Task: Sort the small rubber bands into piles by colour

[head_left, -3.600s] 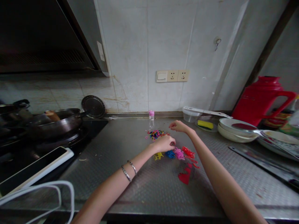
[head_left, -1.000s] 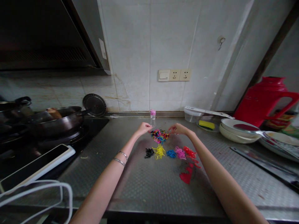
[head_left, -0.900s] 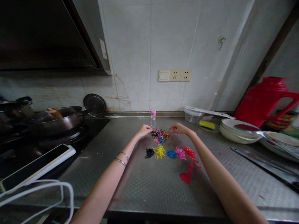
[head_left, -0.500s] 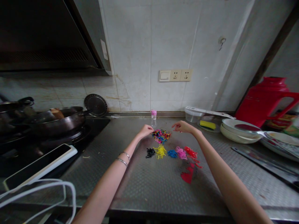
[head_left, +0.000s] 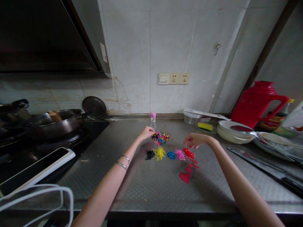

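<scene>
A heap of mixed-colour rubber bands (head_left: 161, 138) lies on the metal counter. My left hand (head_left: 147, 132) is at its left edge, fingertips pressed together; what they pinch, if anything, is too small to make out. Single-colour piles lie in a row nearer me: black bands (head_left: 150, 154), yellow bands (head_left: 160, 153), blue bands (head_left: 171, 154), pink bands (head_left: 180, 154) and red bands (head_left: 189, 153). Just above the red pile hovers my right hand (head_left: 195, 140), fingers bent downward and apart, holding nothing I can see. A clear bottle with a pink cap (head_left: 153, 116) stands behind the heap.
Torn red paper (head_left: 186, 175) lies in front of the red pile. At right are a yellow sponge (head_left: 205, 126), bowls (head_left: 233, 135), a knife (head_left: 260, 168) and a red thermos jug (head_left: 254, 102). A stove with a pan (head_left: 68, 121) occupies the left, beside white cables (head_left: 67, 190).
My right hand has moved right and toward me, from beside the mixed heap to over the red bands. My left hand has stayed at the heap's edge. The view has shifted slightly.
</scene>
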`<act>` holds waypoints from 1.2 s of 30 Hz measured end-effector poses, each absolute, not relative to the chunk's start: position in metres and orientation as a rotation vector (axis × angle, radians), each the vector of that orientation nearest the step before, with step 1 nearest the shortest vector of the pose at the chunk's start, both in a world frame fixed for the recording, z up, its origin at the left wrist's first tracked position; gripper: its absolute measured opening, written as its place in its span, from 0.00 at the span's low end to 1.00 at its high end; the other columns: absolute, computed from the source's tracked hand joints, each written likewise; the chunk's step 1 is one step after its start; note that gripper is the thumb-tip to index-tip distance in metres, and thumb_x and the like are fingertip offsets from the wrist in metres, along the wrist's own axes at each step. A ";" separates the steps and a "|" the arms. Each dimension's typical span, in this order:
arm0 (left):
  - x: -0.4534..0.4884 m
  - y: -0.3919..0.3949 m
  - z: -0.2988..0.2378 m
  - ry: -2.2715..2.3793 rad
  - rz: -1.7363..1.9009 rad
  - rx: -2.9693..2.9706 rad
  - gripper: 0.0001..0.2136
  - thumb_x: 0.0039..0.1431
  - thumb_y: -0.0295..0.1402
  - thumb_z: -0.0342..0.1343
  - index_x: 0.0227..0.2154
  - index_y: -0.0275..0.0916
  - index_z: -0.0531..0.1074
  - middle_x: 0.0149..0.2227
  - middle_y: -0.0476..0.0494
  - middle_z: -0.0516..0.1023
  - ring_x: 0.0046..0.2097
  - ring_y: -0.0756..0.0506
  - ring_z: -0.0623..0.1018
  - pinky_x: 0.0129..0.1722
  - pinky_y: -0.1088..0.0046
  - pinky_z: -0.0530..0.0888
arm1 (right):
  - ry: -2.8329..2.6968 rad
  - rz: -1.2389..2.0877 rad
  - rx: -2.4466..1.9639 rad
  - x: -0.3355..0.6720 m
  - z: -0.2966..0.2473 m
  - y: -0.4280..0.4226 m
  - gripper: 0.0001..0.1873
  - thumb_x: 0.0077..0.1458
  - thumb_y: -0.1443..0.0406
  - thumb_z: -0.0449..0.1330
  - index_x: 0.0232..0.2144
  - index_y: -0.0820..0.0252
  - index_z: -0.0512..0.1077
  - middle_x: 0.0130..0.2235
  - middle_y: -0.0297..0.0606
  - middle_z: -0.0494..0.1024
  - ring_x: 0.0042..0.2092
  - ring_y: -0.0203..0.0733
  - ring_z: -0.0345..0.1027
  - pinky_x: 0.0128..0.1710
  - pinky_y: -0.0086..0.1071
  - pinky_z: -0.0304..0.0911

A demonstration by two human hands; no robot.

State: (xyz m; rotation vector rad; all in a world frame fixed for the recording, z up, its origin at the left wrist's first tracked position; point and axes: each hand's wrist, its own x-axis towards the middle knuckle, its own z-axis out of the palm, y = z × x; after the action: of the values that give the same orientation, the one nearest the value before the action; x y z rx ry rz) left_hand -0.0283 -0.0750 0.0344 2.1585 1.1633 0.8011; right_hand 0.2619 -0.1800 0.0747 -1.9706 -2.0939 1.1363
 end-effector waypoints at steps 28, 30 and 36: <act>-0.033 -0.123 0.028 1.076 0.538 2.450 0.12 0.47 0.29 0.50 0.32 0.35 0.77 0.23 0.47 0.73 0.24 0.52 0.65 0.24 0.78 0.58 | -2.417 0.143 -1.734 0.157 0.042 -0.156 0.13 0.48 0.66 0.54 0.36 0.53 0.74 0.37 0.35 0.77 0.37 0.38 0.68 0.31 0.24 0.55; -0.034 -0.123 0.027 1.105 0.572 2.431 0.12 0.47 0.29 0.50 0.32 0.36 0.77 0.23 0.47 0.74 0.24 0.52 0.66 0.25 0.78 0.59 | -2.408 0.100 -1.773 0.155 0.040 -0.155 0.12 0.48 0.65 0.53 0.35 0.53 0.74 0.37 0.36 0.76 0.36 0.39 0.68 0.30 0.25 0.55; -0.032 -0.127 0.022 1.195 0.624 2.356 0.12 0.48 0.30 0.50 0.33 0.34 0.76 0.25 0.45 0.75 0.26 0.51 0.69 0.27 0.78 0.63 | -2.342 0.098 -1.802 0.156 0.038 -0.155 0.11 0.48 0.67 0.52 0.32 0.56 0.74 0.33 0.37 0.76 0.35 0.37 0.68 0.28 0.23 0.54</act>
State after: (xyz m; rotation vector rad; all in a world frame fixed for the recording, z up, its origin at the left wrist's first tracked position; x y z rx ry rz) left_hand -0.0321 -0.1269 0.0222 2.3558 1.1946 0.6237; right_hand 0.1557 -0.1548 0.0385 -1.8023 -2.3418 0.0978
